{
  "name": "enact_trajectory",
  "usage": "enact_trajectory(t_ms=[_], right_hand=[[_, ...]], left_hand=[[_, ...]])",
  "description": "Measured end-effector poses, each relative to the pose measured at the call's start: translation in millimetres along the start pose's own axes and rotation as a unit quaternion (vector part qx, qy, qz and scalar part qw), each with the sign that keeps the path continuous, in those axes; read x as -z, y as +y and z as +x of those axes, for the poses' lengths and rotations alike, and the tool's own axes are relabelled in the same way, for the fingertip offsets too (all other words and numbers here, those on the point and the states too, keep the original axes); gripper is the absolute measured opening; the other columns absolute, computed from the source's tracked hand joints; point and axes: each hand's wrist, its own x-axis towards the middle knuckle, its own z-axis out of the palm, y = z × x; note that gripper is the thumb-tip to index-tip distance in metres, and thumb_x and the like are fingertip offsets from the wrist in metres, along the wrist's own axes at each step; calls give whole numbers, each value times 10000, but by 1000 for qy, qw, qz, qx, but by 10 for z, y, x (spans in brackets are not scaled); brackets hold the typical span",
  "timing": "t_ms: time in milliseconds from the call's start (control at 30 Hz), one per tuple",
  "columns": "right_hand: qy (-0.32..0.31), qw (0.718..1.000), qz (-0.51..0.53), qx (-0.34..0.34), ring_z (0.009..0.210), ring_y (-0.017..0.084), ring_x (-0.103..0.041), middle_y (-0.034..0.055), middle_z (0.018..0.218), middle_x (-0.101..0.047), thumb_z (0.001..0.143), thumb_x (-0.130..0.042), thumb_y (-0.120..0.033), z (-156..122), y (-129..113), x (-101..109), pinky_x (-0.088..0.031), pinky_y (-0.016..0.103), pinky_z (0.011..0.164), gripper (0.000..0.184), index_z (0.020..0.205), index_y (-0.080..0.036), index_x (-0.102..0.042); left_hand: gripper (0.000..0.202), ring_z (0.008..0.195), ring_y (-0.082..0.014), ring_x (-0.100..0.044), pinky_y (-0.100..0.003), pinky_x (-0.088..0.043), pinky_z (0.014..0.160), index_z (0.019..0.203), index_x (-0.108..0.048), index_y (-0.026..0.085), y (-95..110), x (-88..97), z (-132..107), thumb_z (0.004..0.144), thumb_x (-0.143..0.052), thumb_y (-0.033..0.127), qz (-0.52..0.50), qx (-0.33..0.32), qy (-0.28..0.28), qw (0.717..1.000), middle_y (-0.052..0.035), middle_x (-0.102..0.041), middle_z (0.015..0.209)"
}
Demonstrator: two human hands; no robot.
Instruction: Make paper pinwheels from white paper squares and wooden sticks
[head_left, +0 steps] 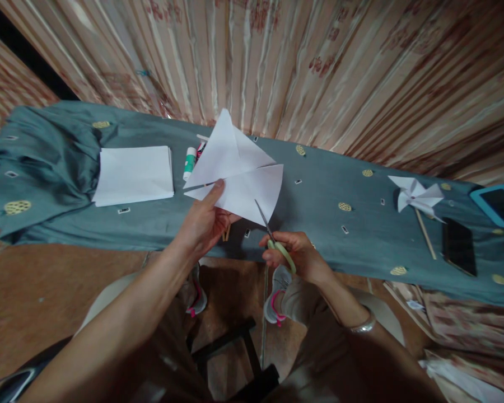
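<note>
Above the cloth-covered table (353, 184), left hand (201, 224) pinches the folded paper (243, 184); right hand (298, 257), closed on scissors (273, 239), cuts its edge; a steady sheet seems needed.

Bare forearms (121, 330), silver bangle (363, 326) on R wrist, beige trousers (319, 350), grey/pink trainers (277, 285)

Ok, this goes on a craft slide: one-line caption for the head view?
The left hand holds a creased white paper while the right hand puts green-handled scissors to its edge.
</note>
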Motion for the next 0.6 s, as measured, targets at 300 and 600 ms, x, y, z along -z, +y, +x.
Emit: enact_trajectory(t_ms=[300, 600], right_hand=[[39, 996, 71, -23, 450, 70, -537, -56, 521, -612, 466, -909, -364, 16, -21, -23, -434, 190, 428, 399, 721, -170, -672], [35, 997, 71, -8, 465, 75, -546, -50, 544, -616, 508, -892, -394, 29, 22, -11, -455, 195, 436, 384, 744, -175, -683]], left_hand=[[232, 1079, -251, -672, -416, -589, 864, 1128, -607, 194, -63, -12, -43, 902, -558, 177, 17, 18, -11, 1000, -74, -737, 1107], [137, 1091, -257, -667, -430, -579, 887, 1017, -627, 184, -91, 19, -33, 890, -591, 220, 27, 16, -26, 999, -78, -709, 1170]])
